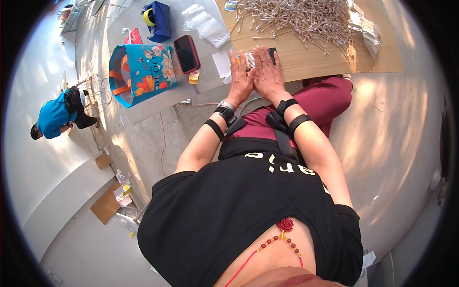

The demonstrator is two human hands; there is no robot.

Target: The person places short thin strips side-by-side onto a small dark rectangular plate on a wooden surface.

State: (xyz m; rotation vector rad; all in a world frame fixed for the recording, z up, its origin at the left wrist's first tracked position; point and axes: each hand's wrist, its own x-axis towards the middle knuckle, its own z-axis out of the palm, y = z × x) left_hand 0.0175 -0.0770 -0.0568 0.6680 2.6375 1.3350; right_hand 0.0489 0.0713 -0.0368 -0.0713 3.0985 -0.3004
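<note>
Person in a blue top far left of both hands, well apart. Closer in, blue floral bag, orange handles, stands on the grey tabletop left of the left hand. Tape dispenser, blue with yellow roll, sits beyond the bag, ahead and left of the hands. Phone, dark screen, reddish case, lies between bag and left hand; small yellow box at its near end. Clear plastic bags overlap ahead-left of the hands. White slips just left of the left fingers. Left hand: fingers straight, not curled round anything, at the left end of a short row of cotton swabs. Row sits between the two hands' fingers, partly hidden. Right hand: fingers also extended and close together, over the row's right part, thumb side meeting the left hand; can't tell if either presses the swabs. Black item peeks out past the right fingers, mostly covered. Big loose swab pile ahead-right of the hands, on the wooden board. Packed clear bag right of the pile, well right of the right hand.
</note>
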